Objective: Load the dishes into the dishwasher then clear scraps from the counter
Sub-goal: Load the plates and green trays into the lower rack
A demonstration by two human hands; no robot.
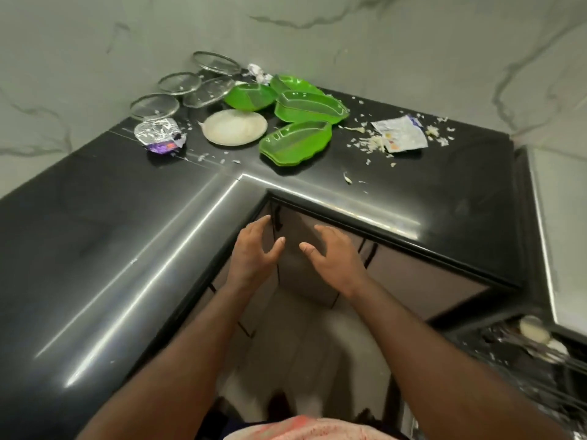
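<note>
View from a head-worn camera, looking down at the inner corner of a glossy black counter (95, 217). A white round plate (234, 127) sits near the back of the corner.

Just right of the plate are four green leaf-shaped dishes (295, 141), some overlapping. Behind and to the left of the plate lie four clear glass plates (154, 106). Left of the plate is a torn foil lid (157, 133). Well to the right of the plate, past the green dishes, pale food scraps (371, 142) are scattered around an empty crumpled sachet (400, 134).

In front of the plate and below the counter edge, the left hand (254, 249) and right hand (333, 255) hover side by side. Both are empty, with fingers apart and loosely curved.

Far to the right of the plate and lower down, an open dishwasher rack (540, 344) holds a few blurred items.

The task looks to be at an early stage. Nearly all the dishes still wait on the counter, and no scraps appear to have been cleared.
</note>
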